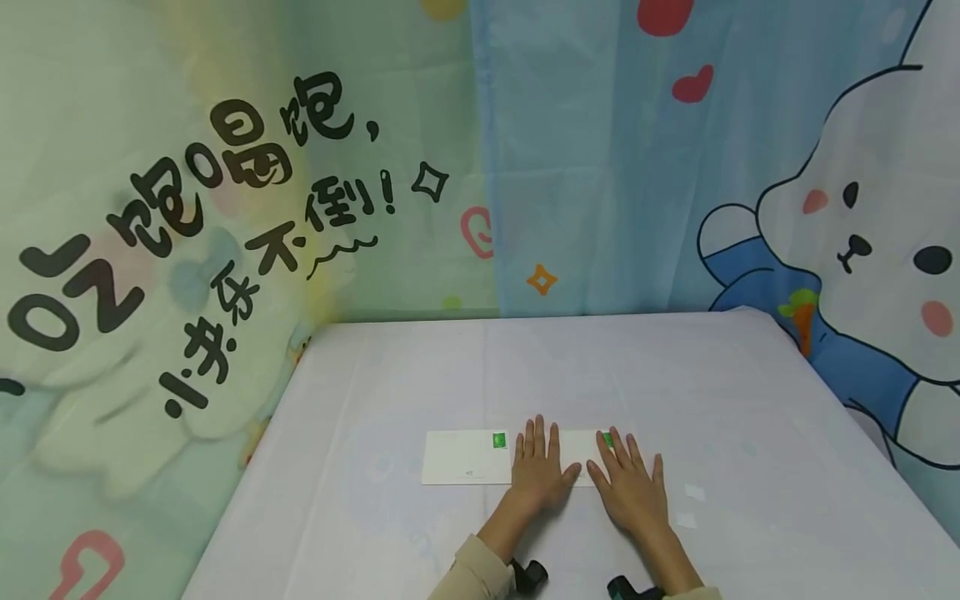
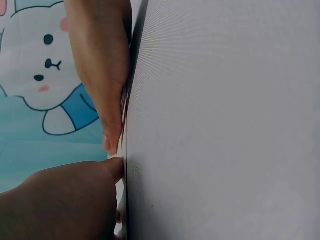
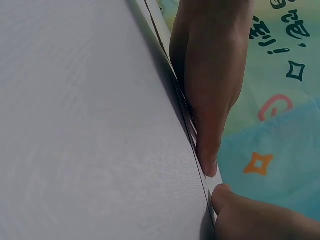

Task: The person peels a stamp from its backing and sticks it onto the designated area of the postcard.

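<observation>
Two white cards or envelopes lie end to end on the white table in the head view, each with a green stamp-like square near its upper right corner. My left hand (image 1: 538,471) rests palm down with straight fingers over the inner ends of both, between the left card (image 1: 461,458) and the right card (image 1: 576,446). Fingers spread, my right hand (image 1: 630,487) lies on the right card's right end, partly covering its green square. The thumbs point towards each other, a small gap apart. Both wrist views show the hands low against the surface; the cards appear only edge-on.
The white-covered table (image 1: 360,400) reaches back to a printed curtain (image 1: 585,167). Two small pale patches (image 1: 694,493) lie right of the right hand. A black wrist device (image 1: 531,575) sits at the left sleeve, another (image 1: 633,589) at the right wrist.
</observation>
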### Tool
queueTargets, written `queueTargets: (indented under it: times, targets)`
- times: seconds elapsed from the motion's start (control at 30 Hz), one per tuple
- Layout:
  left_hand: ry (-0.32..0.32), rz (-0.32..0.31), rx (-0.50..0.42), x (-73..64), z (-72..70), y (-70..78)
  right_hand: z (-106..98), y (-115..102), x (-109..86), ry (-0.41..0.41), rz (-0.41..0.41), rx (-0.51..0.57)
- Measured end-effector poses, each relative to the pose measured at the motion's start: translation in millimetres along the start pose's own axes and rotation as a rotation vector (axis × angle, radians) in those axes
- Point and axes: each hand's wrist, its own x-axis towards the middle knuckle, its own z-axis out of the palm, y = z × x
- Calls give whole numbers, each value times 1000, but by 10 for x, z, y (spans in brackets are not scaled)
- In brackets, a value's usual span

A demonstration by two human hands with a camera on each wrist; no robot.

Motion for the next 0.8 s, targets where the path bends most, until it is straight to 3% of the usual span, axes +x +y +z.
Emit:
queueTargets:
  times: [0.23,0.5,0.63,0.8]
  targets:
    - [2,5,-15,-7,2,26,-34,6,-11,-14,9,-1]
    - [11,-11,-35,86,49,-1,-30,28,66,36,15,42]
    - [13,-21,-91,110,45,-10,4,88,105,72,46,160]
    - [8,-25,-168,135,11,-22,-68,167,135,97,142,392]
